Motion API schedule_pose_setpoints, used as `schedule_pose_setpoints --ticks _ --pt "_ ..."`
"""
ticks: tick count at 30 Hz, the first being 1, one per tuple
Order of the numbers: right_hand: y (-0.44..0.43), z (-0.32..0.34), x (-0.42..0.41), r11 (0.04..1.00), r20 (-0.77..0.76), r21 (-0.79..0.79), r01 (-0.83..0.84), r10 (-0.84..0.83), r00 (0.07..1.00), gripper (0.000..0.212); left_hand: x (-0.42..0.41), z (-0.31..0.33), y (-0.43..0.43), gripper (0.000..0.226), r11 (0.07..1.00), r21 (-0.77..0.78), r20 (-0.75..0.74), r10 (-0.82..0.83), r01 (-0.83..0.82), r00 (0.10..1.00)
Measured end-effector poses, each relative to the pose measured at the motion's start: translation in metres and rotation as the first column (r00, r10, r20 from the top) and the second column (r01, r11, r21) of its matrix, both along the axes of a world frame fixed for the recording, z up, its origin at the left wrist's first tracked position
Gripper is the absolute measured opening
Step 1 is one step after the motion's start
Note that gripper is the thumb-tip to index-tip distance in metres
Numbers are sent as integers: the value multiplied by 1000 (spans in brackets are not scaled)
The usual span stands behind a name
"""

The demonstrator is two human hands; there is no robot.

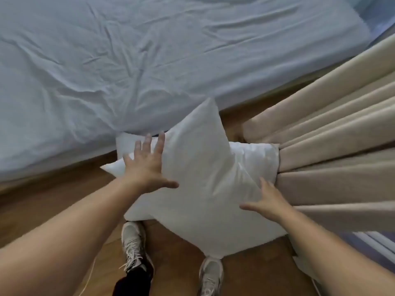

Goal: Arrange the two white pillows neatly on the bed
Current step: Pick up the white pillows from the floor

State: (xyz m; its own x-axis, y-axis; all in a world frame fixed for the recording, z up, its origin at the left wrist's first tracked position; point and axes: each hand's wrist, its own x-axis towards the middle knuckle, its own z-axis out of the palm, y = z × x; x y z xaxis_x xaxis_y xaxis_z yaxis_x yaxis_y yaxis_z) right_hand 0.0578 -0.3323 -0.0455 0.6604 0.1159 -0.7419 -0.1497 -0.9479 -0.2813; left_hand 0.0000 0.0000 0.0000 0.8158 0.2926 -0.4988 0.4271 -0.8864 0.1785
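Two white pillows lie stacked on the wooden floor beside the bed. The upper pillow is large and lies at an angle. The lower pillow shows beneath it at the right and left. My left hand rests flat, fingers spread, on the upper pillow's left side. Over that pillow's right edge my right hand is spread open; I cannot tell whether it touches. The bed carries a wrinkled pale blue sheet with no pillow on it.
Beige curtains hang at the right, touching the lower pillow. My two feet in grey sneakers stand on the wooden floor just below the pillows. A thin white cord lies on the floor at the lower left.
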Motion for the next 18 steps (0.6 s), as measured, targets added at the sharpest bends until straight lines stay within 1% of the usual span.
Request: schedule_pose_setpoints --ticks 2,4,5,6,7,9,11,13,15,16,18 --pt "11 -45 14 1000 -14 16 -11 11 1000 138 26 -46 13 152 1000 -12 -39 6 -7 999" --pt "26 -85 25 994 -49 102 28 -23 999 140 48 -88 31 156 996 -76 -58 35 -39 998" --pt "32 -103 27 980 -75 171 97 -85 994 134 53 -106 35 154 994 -100 -50 35 -40 998" --pt "35 -119 25 961 -86 225 160 -144 986 123 54 -120 36 147 994 -110 -23 15 -17 1000" --pt "38 -130 22 945 -79 249 213 -199 977 109 53 -131 38 137 992 -125 11 4 -3 1000" --pt "48 -133 15 946 -43 195 258 -255 966 85 52 -138 40 110 985 -172 76 -5 18 997" --pt "63 -110 13 960 -46 130 248 -244 969 75 52 -125 48 91 973 -230 70 -17 33 997" --pt "86 -64 25 975 -69 94 199 -193 979 69 55 -98 71 82 970 -238 64 -43 57 997" --pt "125 -6 62 994 -9 53 91 -90 996 57 70 -57 114 83 969 -249 67 16 1 998" --pt "150 22 90 999 39 43 19 -21 999 54 82 -34 142 86 964 -261 75 64 -43 995" --pt "216 86 159 989 162 6 -145 142 977 57 119 25 207 90 951 -285 133 161 -118 978"
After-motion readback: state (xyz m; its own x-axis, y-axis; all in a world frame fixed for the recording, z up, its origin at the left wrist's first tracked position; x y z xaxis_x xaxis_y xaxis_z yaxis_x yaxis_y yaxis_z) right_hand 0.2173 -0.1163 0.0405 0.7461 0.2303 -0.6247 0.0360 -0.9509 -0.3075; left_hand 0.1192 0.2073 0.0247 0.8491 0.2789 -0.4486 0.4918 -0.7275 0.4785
